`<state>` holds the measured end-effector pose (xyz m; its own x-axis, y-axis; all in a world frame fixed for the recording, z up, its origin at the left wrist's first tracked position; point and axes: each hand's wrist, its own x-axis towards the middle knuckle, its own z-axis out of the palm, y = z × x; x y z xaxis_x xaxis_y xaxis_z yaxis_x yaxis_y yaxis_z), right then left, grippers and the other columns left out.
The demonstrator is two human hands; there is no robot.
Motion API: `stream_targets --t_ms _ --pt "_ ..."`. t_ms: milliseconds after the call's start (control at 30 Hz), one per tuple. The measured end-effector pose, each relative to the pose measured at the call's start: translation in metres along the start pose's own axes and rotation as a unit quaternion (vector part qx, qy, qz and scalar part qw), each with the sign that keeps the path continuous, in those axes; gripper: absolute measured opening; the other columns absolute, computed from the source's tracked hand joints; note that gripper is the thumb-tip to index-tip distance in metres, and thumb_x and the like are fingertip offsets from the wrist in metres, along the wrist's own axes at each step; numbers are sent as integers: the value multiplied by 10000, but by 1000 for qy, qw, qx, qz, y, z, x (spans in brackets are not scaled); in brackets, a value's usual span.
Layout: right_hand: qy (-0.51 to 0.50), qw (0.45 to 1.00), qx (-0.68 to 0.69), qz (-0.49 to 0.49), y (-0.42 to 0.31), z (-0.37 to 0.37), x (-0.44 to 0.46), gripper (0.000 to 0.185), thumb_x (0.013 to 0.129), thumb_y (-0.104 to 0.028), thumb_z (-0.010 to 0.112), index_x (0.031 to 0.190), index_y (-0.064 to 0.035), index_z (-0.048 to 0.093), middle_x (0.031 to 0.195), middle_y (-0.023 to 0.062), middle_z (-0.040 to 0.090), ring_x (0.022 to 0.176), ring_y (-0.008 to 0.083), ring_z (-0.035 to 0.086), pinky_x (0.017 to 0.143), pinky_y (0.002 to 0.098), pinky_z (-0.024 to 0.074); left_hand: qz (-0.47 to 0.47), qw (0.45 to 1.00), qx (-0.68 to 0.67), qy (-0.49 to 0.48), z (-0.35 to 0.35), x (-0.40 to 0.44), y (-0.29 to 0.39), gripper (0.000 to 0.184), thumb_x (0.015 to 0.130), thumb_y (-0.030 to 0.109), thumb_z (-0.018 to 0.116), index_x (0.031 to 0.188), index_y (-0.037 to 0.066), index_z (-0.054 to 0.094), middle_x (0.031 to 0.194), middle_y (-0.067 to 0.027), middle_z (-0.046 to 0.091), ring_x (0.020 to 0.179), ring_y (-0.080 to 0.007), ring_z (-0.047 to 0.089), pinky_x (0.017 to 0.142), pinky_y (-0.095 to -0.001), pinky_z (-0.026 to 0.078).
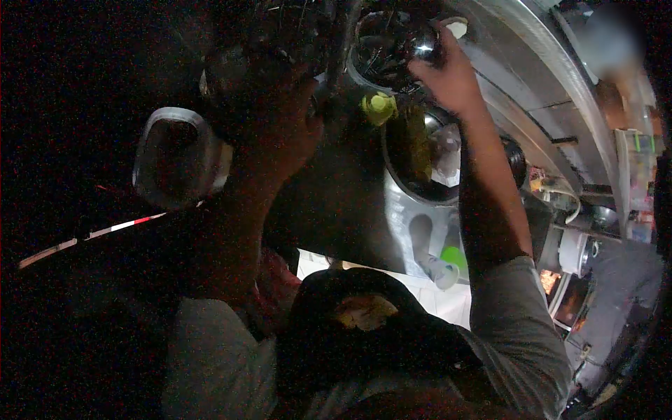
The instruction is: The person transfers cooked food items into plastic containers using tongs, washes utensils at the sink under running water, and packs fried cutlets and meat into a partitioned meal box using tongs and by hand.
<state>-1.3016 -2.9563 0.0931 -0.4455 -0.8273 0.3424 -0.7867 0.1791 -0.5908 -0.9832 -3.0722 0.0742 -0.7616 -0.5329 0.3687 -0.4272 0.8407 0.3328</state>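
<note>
My right hand is at the top, its thumb and fingers curled around a shiny dark round object whose kind I cannot make out. That object is over a round container with a pale rim and dark contents. My left hand is in deep shadow to the left, and its fingers cannot be made out. Dark, indistinct shapes surround it. Between the hands is a small yellow-green item. Below my right hand, a round vessel with a pale rim is partly hidden by my forearm.
A pale plastic tub stands at the left in shadow. Nearer my body are a whitish cup and a bright green item. Along the right runs a light ledge, with a person's blurred shape beyond. Much of the left side is dark.
</note>
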Motion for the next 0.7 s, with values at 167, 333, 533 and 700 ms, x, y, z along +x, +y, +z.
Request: stream_targets --t_ms 167,333,533,700 --pt "-37 999 23 29 5 -25 12 868 806 -314 863 1537 -41 483 1389 234 666 1282 363 661 1118 427 504 -45 993 -102 -39 -6 3 6 592 881 131 738 1431 -8 567 1577 -210 493 1290 -403 605 1105 -504 506" --pt "-33 998 43 20 18 -35 14 846 815 -298 861 1542 -73 493 1379 215 678 1268 346 668 1094 428 509 -50 989 -130 -48 -3 5 0 608 875 92 725 1445 -26 551 1559 -235 509 1248 -406 629 1086 -504 517" --pt "-47 998 36 5 16 -46 10 739 915 -113 788 1568 -71 443 1392 130 630 1123 191 674 963 347 570 -16 994 -109 13 2 7 -1 579 864 71 717 1415 -24 566 1449 -252 586 1226 -425 639 1050 -499 536" --pt "-34 995 92 15 18 -51 -6 742 860 -175 825 1517 -112 486 1340 154 676 1146 259 692 1003 401 556 -28 997 -73 -2 -29 5 9 518 860 98 726 1353 3 598 1418 -239 607 1267 -429 618 1077 -494 521"
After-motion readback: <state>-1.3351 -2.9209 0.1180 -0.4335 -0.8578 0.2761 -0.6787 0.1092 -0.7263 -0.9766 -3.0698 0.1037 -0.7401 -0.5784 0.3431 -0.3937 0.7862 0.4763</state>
